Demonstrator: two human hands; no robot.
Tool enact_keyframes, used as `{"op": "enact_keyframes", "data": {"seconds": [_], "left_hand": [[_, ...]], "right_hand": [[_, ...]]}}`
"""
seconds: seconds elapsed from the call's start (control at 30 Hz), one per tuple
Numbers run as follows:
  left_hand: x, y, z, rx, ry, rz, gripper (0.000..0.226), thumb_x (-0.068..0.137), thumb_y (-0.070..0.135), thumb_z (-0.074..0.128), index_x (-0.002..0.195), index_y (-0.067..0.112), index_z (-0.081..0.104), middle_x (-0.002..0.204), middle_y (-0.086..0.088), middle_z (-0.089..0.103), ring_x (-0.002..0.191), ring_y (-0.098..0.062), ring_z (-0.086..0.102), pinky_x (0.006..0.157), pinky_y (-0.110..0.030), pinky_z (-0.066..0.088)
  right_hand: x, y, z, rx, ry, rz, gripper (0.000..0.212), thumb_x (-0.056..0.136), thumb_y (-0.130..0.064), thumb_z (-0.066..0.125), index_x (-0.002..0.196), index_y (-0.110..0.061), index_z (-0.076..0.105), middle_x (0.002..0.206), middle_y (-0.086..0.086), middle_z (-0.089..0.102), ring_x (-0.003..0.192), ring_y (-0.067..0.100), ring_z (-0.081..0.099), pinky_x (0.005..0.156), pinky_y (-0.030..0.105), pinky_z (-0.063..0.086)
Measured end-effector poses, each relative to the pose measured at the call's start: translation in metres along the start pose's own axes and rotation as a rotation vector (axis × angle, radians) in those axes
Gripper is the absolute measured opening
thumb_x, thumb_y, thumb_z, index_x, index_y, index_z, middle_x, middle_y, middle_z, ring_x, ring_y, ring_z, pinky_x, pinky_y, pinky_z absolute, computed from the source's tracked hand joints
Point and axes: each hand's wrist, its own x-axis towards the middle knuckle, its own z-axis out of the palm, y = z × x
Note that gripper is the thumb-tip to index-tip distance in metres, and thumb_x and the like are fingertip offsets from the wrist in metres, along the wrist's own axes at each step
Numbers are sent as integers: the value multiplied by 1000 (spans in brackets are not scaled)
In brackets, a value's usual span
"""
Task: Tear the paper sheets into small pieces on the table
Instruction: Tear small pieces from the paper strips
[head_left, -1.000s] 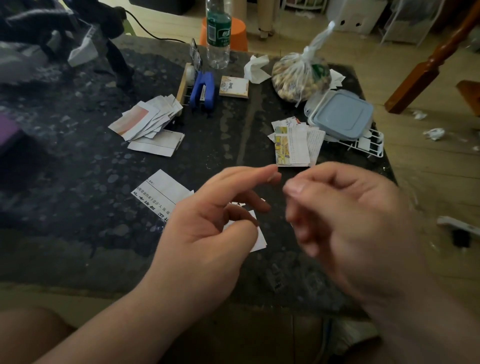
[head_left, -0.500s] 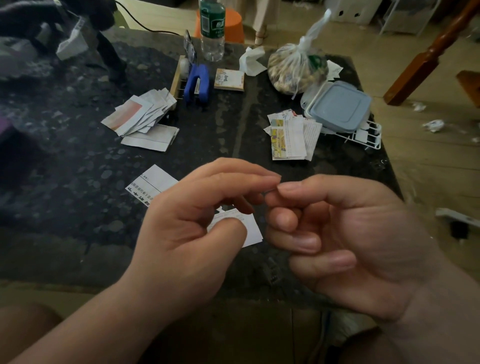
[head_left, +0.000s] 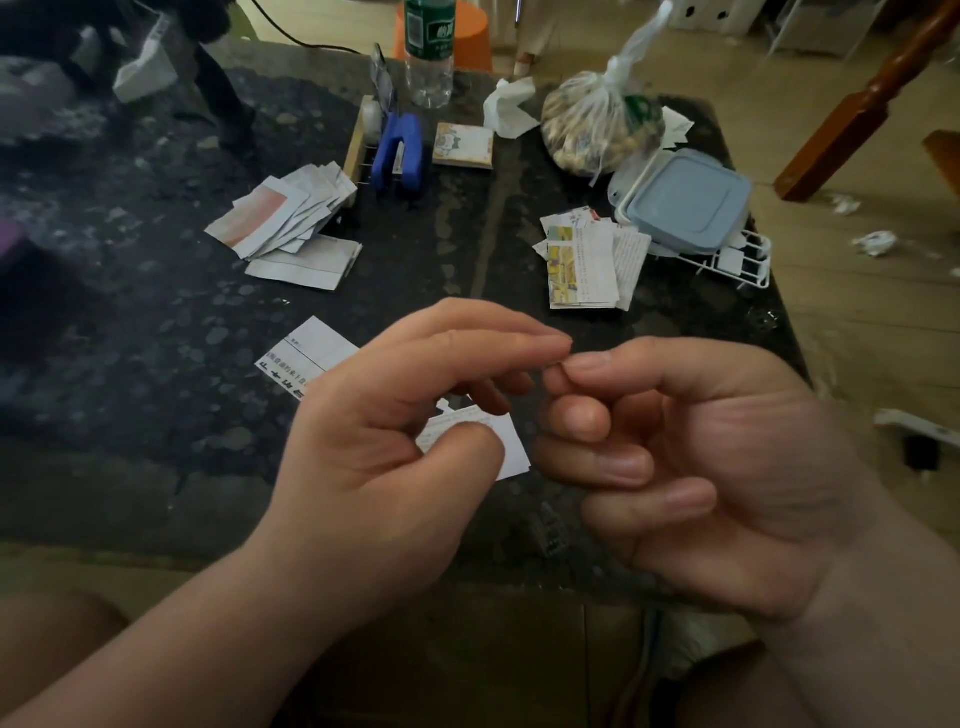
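My left hand (head_left: 384, 447) hovers over the near middle of the dark stone table (head_left: 156, 322), index finger stretched to the right. Its tip touches the fingertips of my right hand (head_left: 717, 467), which has its palm turned up and fingers curled. No paper shows between the fingertips. A small torn white piece (head_left: 511, 447) lies on the table beneath my left thumb. A printed sheet (head_left: 306, 353) sits just left of my left hand. Torn pieces form two piles: one at the left (head_left: 280, 218) and one at the right (head_left: 587, 260).
Along the far edge stand a water bottle (head_left: 428, 57), a blue stapler (head_left: 397, 150), a small notepad (head_left: 464, 145), crumpled tissue (head_left: 506, 109) and a tied bag of nuts (head_left: 597, 124). A grey-lidded box (head_left: 685, 202) sits on a white rack (head_left: 743, 265) at the right edge.
My hands have come together: the right hand turned palm-up and its fingertips now meet my left index finger. The view shifted slightly; the papers on the table did not move.
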Motion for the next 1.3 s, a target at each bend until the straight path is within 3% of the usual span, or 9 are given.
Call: {"op": "enact_keyframes", "data": {"seconds": [0.23,0.33,0.47,0.57,0.7,0.83,0.97,1.13,1.3], "left_hand": [[-1,2,1,43,17,19,59,65,-20,48,112,7,72,114,-9,71,103,-33,67,80,-42,55],[-2,0,7,-78,35,-78,62,65,-19,47,111,11,75,112,-6,72,99,-31,67,81,-37,52],[-5,-5,13,-377,67,-234,55,63,-1,53,109,14,78,119,-10,71,108,-33,64,83,-39,48],[-5,-6,14,-470,82,-282,51,64,12,52,108,10,79,120,-17,70,113,-36,61,85,-44,48],[-5,-4,17,-545,116,-341,48,68,16,54,107,2,77,119,-24,69,119,-50,55,87,-54,48],[-6,-3,19,-575,151,-384,44,73,18,56,107,2,78,116,-28,70,112,-51,59,88,-57,45],[-6,-2,18,-557,163,-368,35,76,20,60,103,11,81,112,-19,75,105,-33,67,88,-52,50],[-6,1,18,-520,169,-328,32,79,20,61,102,19,82,107,-8,76,102,-26,69,89,-45,53],[-7,1,18,-485,174,-313,32,81,20,61,107,12,80,113,-14,74,106,-32,68,88,-48,54]], "right_hand": [[2,1,-1,11,-16,-7,6,72,-10,63,66,-10,61,58,0,50,43,5,40,29,10,29],[4,3,-1,-14,-4,-64,12,74,-10,59,62,-11,62,58,-1,47,43,4,38,29,10,27],[6,8,-1,-104,4,-206,15,76,-11,61,62,-14,64,59,-2,47,43,4,37,30,12,28],[8,11,-2,-188,58,-295,17,78,-11,61,62,-14,66,58,1,47,42,6,36,31,14,27],[9,16,-2,-303,124,-395,10,80,-11,60,75,-3,65,56,5,50,40,10,36,34,14,27],[9,18,-1,-354,173,-443,12,78,-12,62,76,-1,67,54,7,52,39,12,37,35,15,28],[9,19,1,-371,165,-448,12,77,-15,63,70,-11,73,57,8,59,40,12,42,35,15,29],[10,20,2,-333,140,-439,11,77,-14,64,73,-11,74,60,8,61,42,11,45,34,14,30],[10,20,2,-311,145,-422,10,76,-14,64,70,-13,72,59,7,58,43,12,44,34,15,30]]}}
